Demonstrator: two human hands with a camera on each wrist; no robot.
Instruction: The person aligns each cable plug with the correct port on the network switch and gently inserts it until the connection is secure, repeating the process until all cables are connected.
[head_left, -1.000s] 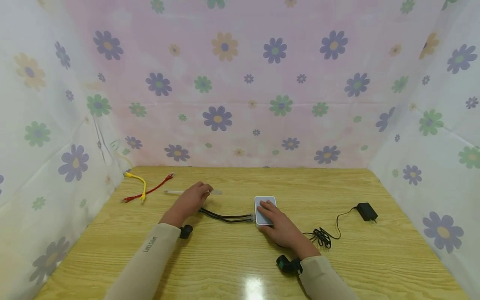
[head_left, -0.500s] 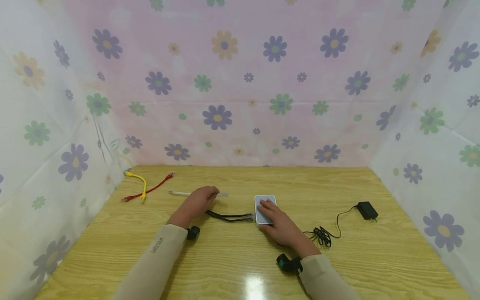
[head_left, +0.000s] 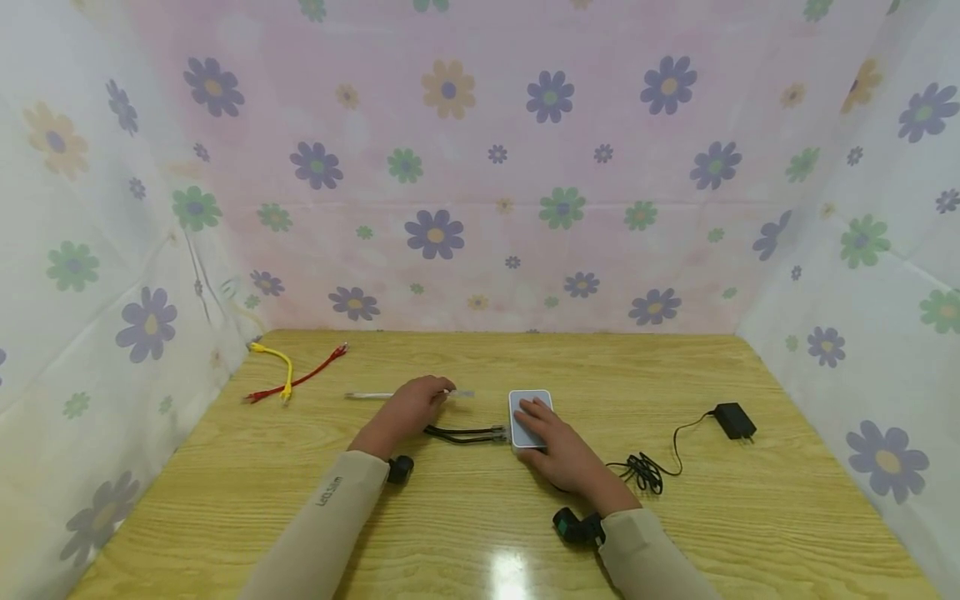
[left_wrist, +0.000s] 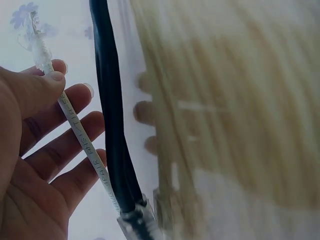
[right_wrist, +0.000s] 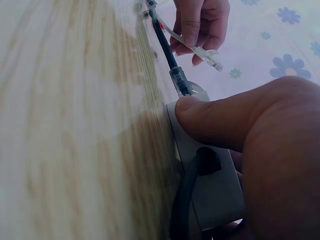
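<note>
Nearest, the left sleeve [head_left: 330, 521] and right sleeve [head_left: 651, 550] come in over the table [head_left: 450, 525]. The right hand [head_left: 561, 454] holds the box [right_wrist: 217, 200] steady at the middle: its thumb presses the near side, beside the cord [head_left: 647, 479], while its fingers lie over the top. The cord runs right in a loose bundle and then away to the adapter [head_left: 732, 422].

Left of the box, the black cables [left_wrist: 110, 95] reach toward it, their plugs at its left side. The left hand [head_left: 411, 410] is above their left part and pinches the white cable [left_wrist: 88, 150] between thumb and forefinger, close behind its clear plug [right_wrist: 216, 63]. That cable's long axis runs left to right, a little farther off than the black ones; its gripped end is to the right, facing the box's left side across a short gap. The left hand is the nearer to the plug, the right to the box. Whether the tail touches the table I cannot tell.

Against the frame a second ago, the left hand and white cable are farther right, closer to the box; the right hand and box match.

Far left, the red cable [head_left: 318, 371] crosses the yellow cable [head_left: 289, 368], before the flowered curtain [head_left: 480, 183].
</note>
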